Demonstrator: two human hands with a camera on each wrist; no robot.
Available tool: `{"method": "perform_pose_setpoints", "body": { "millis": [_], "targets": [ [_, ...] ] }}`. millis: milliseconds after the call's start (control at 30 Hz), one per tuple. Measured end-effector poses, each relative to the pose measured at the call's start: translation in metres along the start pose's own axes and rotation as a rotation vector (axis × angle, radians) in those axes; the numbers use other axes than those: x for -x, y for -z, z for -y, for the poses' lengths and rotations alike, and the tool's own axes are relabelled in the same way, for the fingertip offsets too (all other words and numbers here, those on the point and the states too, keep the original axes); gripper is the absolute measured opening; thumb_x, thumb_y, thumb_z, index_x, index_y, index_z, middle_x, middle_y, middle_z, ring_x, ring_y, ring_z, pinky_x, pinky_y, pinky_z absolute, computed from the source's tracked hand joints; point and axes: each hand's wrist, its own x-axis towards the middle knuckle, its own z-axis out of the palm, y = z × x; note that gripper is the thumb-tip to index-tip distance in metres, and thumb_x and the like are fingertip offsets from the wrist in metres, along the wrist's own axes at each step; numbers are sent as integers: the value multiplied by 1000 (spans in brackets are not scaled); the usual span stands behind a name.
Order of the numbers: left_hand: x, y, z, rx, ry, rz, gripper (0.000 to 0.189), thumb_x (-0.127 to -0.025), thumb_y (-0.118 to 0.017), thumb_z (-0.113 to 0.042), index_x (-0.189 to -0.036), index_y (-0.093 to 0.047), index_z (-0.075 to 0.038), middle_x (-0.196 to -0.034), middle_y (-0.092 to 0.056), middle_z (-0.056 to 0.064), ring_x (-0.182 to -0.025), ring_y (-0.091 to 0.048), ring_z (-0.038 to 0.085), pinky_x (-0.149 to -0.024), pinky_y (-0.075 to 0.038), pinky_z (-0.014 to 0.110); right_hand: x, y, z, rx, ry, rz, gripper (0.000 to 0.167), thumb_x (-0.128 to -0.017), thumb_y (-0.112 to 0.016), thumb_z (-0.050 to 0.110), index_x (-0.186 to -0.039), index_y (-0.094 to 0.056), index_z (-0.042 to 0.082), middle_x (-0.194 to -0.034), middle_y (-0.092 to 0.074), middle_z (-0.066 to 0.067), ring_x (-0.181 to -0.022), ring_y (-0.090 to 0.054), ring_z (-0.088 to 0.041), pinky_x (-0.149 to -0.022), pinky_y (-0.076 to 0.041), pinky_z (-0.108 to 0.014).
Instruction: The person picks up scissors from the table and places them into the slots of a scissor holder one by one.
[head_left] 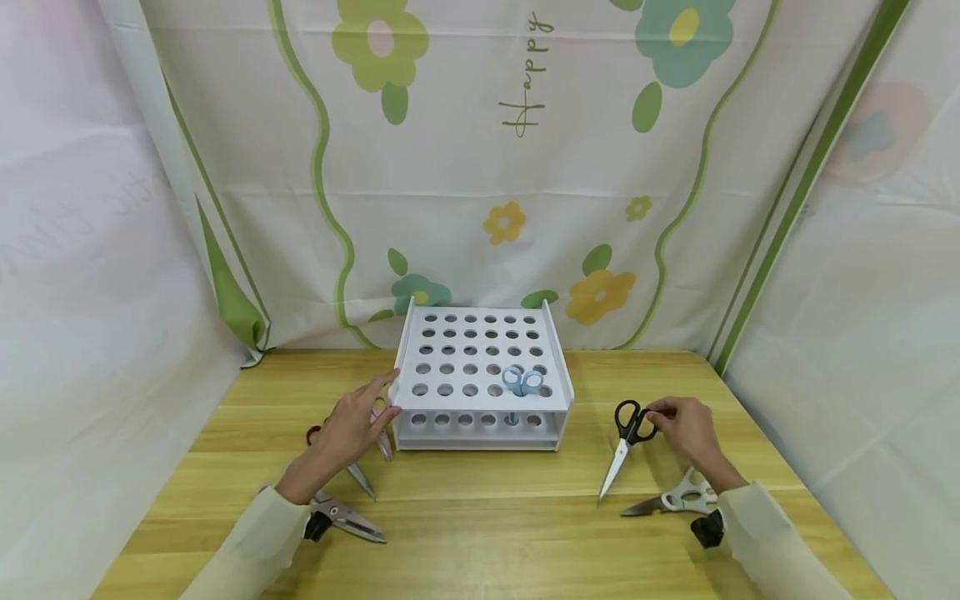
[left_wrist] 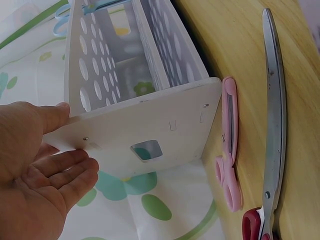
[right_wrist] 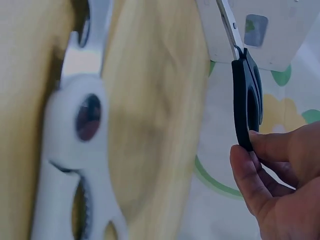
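My left hand [head_left: 347, 432] touches the left side panel of a white test-tube rack [head_left: 480, 362], thumb and fingers spread along its edge. Blue scissors [head_left: 522, 382] stand in one of the rack's front-right holes, handles up. Pink scissors [left_wrist: 230, 145] lie beside the rack near my left hand, and red-handled scissors [left_wrist: 274, 120] lie just outside them. On the right, my right hand [head_left: 686, 427] pinches one handle loop of the black-handled scissors [head_left: 627, 440] between thumb and fingertips. Their blades point toward the front. White-handled kitchen scissors [right_wrist: 77, 145] lie below that hand.
Another pair of scissors with a mauve-grey body [head_left: 348, 518] lies under my left forearm. Everything stands on a wood-grain table [head_left: 495, 525]. Flower-patterned curtains [head_left: 450, 208] enclose the back and both sides, with the rack close before the rear one.
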Motion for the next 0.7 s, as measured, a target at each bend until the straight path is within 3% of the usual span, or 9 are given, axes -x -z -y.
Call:
{"method": "perform_pose_setpoints", "body": {
  "millis": [133,433,700],
  "targets": [
    [0,0,0,1,-2,-7,60,-86,-76,-12,-140,-50,-2,-108,-72,20,-64,-58,16,-68,-53,38,-3,9,7,-7,4,-12,14,-93,-67,9,-99,-75,-1,-89,-74,-18,-71,-68,-22,-57,-52,-31],
    [0,-1,0,-9,3,-10,59,-87,-75,-13,-139,-51,-2,-109,-72,19,-59,-47,7,-63,-48,31,-13,30,22,-26,8,-14,15,-95,-66,13,-101,-75,2,-92,-74,-17,-72,-69,-19,-59,-54,-30],
    [0,-1,1,-6,1,-8,60,-87,-75,-14,-140,-50,-2,-100,-73,17,-57,-44,7,-62,-47,30,-16,44,35,-34,14,-9,18,-97,-63,16,-106,-73,3,-96,-74,-17,-76,-68,-19,-61,-52,-30]
  ]
}}
